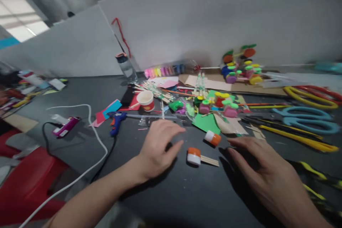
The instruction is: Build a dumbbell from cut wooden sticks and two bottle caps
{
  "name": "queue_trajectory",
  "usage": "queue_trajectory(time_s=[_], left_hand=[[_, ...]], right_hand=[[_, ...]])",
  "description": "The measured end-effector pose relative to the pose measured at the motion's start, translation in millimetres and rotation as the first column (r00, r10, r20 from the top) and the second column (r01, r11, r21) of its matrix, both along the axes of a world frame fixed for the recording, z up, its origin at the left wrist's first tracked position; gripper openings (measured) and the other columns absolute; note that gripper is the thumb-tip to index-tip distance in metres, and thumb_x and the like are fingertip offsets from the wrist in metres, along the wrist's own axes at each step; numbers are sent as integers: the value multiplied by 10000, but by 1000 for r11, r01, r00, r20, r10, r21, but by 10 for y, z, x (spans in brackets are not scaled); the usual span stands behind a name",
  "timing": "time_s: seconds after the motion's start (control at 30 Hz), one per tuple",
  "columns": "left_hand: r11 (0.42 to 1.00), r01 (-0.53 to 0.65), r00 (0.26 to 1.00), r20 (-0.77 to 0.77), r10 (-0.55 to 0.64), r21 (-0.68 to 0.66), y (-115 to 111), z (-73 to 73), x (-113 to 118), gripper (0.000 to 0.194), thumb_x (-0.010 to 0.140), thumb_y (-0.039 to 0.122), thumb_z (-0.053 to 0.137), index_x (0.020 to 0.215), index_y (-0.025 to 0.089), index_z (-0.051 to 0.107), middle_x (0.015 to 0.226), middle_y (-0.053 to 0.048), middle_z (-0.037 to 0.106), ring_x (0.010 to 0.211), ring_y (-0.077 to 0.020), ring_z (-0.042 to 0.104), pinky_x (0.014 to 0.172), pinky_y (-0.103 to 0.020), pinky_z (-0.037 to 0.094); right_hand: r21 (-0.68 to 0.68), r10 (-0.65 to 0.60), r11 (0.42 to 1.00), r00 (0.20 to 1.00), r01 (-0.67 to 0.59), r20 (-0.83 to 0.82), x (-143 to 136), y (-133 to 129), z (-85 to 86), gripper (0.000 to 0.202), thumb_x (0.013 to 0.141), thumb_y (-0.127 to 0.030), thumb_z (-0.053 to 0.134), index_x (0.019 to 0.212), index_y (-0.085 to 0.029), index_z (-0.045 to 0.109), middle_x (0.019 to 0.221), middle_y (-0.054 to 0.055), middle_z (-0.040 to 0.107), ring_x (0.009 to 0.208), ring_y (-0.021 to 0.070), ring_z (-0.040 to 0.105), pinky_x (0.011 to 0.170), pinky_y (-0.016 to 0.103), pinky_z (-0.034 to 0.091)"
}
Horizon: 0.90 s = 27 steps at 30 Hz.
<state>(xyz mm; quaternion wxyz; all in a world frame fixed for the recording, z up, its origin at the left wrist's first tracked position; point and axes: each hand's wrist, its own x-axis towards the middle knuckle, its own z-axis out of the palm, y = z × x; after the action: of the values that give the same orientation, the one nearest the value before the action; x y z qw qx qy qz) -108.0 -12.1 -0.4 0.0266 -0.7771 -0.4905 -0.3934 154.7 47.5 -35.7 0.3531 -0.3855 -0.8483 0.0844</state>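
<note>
Two small orange-and-white cylindrical pieces lie on the dark table between my hands. The nearer piece (pixel 193 156) has a few thin wooden sticks (pixel 210 160) at its right side; I cannot tell whether they are joined to it. Farther back is the other piece (pixel 212 138), tilted on its side. My left hand (pixel 161 146) is open at the left of them, thumb and fingers curved apart, holding nothing. On the right, my right hand (pixel 263 171) is also open, its fingertips near the farther piece but apart from it.
A blue glue gun (pixel 116 124), a paper cup (pixel 145 100) and a purple power strip (pixel 66 127) lie to the left. Green paper (pixel 206 124) and coloured clay figures (pixel 229 108) are behind. Blue-handled scissors (pixel 307 115) lie at right. A white cable (pixel 100 137) crosses the left side.
</note>
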Motion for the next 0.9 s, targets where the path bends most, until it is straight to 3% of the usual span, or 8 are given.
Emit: queue_trajectory(time_s=[0.1, 0.17, 0.27, 0.37, 0.63, 0.9], left_hand=[[998, 5, 996, -93, -10, -55, -18, 103, -79, 213, 907, 201, 622, 1118, 196, 601, 1018, -55, 727, 954, -185, 665, 853, -340, 547], [996, -62, 994, -98, 55, -64, -32, 135, -200, 171, 919, 214, 618, 1089, 187, 616, 999, -63, 723, 930, -200, 658, 840, -359, 539], [981, -178, 983, -52, 174, -76, -65, 121, -396, 161, 925, 164, 603, 1086, 159, 618, 971, -89, 696, 905, -219, 643, 832, -383, 515], [973, -204, 979, -33, 201, -106, -109, 60, -483, 176, 913, 149, 623, 1089, 150, 618, 952, -84, 684, 916, -227, 635, 835, -378, 496], [985, -95, 993, -88, 83, -144, -163, -4, -223, 168, 929, 164, 608, 1095, 142, 618, 986, -79, 676, 937, -219, 600, 836, -361, 478], [991, 10, 996, -82, -21, -133, -130, 7, -46, 161, 938, 168, 596, 1092, 130, 623, 969, -81, 689, 917, -214, 602, 828, -367, 488]], right_hand=[[12, -10, 1000, 1000, 10, -10, -11, 16, -38, 147, 979, -374, 534, 1019, -270, 630, 940, 61, 698, 812, 249, 677, 661, 362, 510], [21, -21, 1000, 1000, 21, -17, -22, 0, -43, 188, 985, -394, 505, 1004, -252, 628, 925, 67, 692, 801, 252, 671, 658, 370, 506], [26, -31, 999, 999, 31, -6, -28, -33, -34, 211, 989, -365, 482, 1006, -210, 624, 939, 83, 681, 853, 254, 658, 728, 381, 514], [11, -59, 998, 998, 58, 39, -21, -38, -35, 186, 984, -316, 490, 1012, -192, 625, 956, 89, 680, 909, 254, 645, 794, 384, 516], [-10, -18, 1000, 973, 21, 232, -70, -11, -45, 336, 956, -226, 485, 1273, -145, 564, 1191, 152, 643, 1081, 318, 573, 913, 466, 494], [-14, -37, 999, 934, 45, 356, -138, -35, 87, 292, 949, -265, 557, 1187, -103, 606, 1144, 175, 640, 1049, 333, 561, 896, 458, 484]])
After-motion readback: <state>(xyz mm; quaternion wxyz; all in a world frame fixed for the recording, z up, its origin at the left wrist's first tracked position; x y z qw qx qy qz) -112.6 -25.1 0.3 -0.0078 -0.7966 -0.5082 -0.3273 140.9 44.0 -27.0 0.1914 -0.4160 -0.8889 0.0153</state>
